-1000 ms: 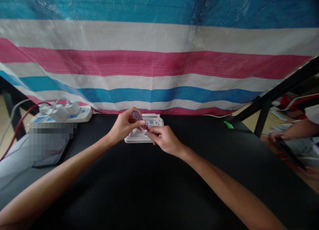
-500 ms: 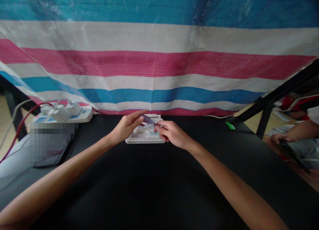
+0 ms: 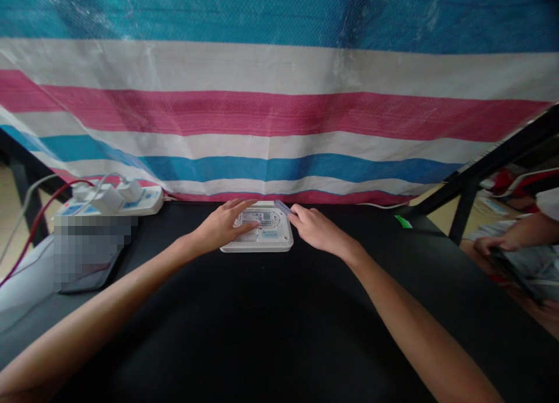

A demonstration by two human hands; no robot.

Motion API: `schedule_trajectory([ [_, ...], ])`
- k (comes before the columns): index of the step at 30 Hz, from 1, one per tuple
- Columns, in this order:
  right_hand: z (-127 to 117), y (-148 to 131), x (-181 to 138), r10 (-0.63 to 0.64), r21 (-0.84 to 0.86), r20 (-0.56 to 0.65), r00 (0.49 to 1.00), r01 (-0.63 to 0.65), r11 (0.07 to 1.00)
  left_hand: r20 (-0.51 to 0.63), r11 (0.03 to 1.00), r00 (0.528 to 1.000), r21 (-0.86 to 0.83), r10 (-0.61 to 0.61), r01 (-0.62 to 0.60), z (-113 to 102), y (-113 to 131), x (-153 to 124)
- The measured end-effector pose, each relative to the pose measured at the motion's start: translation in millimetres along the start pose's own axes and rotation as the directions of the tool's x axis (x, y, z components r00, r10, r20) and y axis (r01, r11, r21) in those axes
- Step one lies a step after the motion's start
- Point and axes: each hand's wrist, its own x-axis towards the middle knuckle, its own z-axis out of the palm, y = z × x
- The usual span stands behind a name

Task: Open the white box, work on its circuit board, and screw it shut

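Note:
A flat white device with a perforated underside and a label lies on the black table near its far edge. My left hand rests on the device's left part, fingers stretched out flat. To the right of the device is my right hand, its fingers pinched on a small purple-handled screwdriver that sticks out toward the back left.
A white power strip with plugs and red and white cables sits at the back left, with a dark flat object in front of it. A striped tarp hangs behind. A small green piece lies at the right. Another person's arm is at the far right.
The screwdriver passed from my left hand to my right, which drew away to the right of the device. My left hand opened and settled flat on the device.

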Motion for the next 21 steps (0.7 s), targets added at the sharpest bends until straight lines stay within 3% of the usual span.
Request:
schedule_trajectory([
  [3, -8, 10, 4, 0.179, -0.202, 0.059, 0.982, -0.164, 0.966, 0.144, 0.971, 0.989, 0.240, -0.029, -0.006, 2, -10, -2],
  [8, 0, 12, 8, 0.271, -0.222, 0.177, 0.946, -0.230, 0.948, 0.297, 0.927, 0.955, 0.366, -0.028, -0.086, 7, -20, -5],
  [21, 15, 14, 12, 0.297, -0.084, 0.271, 0.916, -0.284, 0.955, 0.268, 0.926, 0.962, 0.347, 0.052, -0.147, 9, -27, -4],
])
